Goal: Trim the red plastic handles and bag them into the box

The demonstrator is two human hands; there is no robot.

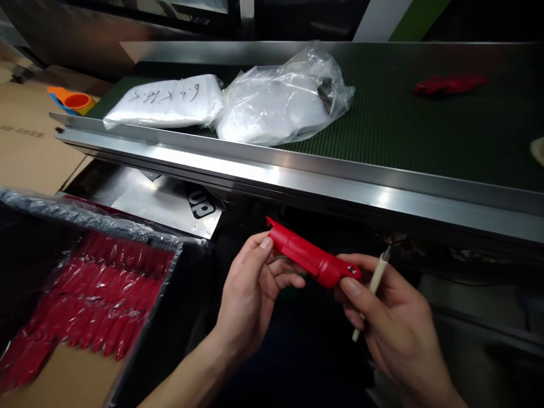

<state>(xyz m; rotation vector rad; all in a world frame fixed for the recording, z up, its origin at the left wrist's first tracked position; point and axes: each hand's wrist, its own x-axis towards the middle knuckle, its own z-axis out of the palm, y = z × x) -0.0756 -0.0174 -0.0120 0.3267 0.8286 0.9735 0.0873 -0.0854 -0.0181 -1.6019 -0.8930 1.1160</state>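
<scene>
A red plastic part (304, 253), long and rounded with a small hole at its right end, is held tilted between both hands in front of the conveyor. My left hand (250, 289) pinches its upper left end between thumb and fingers. The lower right end, beside the hole, is gripped by the thumb and fingers of my right hand (389, 311). A thin pale-handled tool (373, 294) with a narrow tip pointing up also rests between the fingers of my right hand.
A green conveyor belt (382, 130) with a metal rail (272, 170) crosses ahead, bearing two white plastic-wrapped packs (165, 102) and another red piece (448, 84). At lower left, a lined box (182, 300) holds rows of bagged red parts (102, 289). Orange and blue items (72, 101) lie on cardboard.
</scene>
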